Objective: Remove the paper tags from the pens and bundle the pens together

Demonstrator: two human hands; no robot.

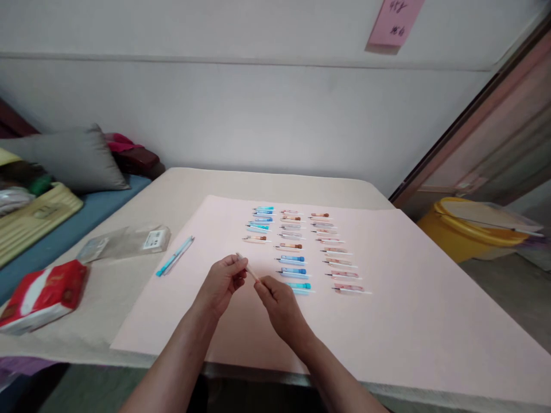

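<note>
My left hand (pixel 224 281) and my right hand (pixel 279 304) meet over the near middle of the table, both closed on one slim, pale pink pen (pixel 250 271). The left fingers pinch its upper end, and the right thumb and fingers grip the lower end. Just beyond and to the right lie several pens in three columns, each with a thin white stick-like part beside it. Among them are a turquoise pen (pixel 300 286), a blue pen (pixel 293 271), a brown-ended pen (pixel 289 246) and a pink pen (pixel 349 288). Two light blue pens (pixel 175 256) lie apart at the left.
A pale pink sheet (pixel 408 321) covers much of the table. On the left are a clear plastic bag (pixel 124 244) and a red tissue pack (pixel 47 292). A yellow bin (pixel 447 229) stands at right; a white wall (pixel 275 115) rises behind.
</note>
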